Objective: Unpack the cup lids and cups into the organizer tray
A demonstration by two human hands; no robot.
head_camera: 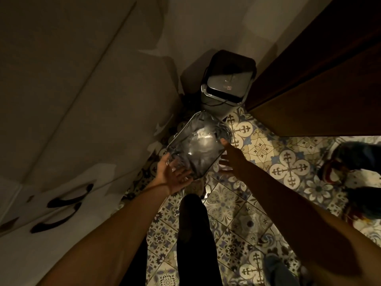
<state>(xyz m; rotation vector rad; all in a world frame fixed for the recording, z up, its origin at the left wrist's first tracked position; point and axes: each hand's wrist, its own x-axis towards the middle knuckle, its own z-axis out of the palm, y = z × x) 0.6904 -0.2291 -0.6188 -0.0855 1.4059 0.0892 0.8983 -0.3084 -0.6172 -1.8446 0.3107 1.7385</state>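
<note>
Both hands reach forward at arm's length over the floor. The left hand [172, 174] is palm-up with fingers spread and relaxed, touching the near lower corner of a crumpled clear plastic wrapper [199, 144]. The right hand [232, 158] is also flat, its straight fingers against the wrapper's right edge; neither hand curls round it. The wrapper hangs between the two hands, tilted, glinting in the dim light, and whether anything is inside it cannot be told. Just beyond it stands a grey pedal bin with a dark raised lid [226, 83], in the corner between white cabinet doors with dark handles [68, 124] and a brown wooden door [321, 83]. Below lies a patterned blue-and-cream tile floor [268, 162].
</note>
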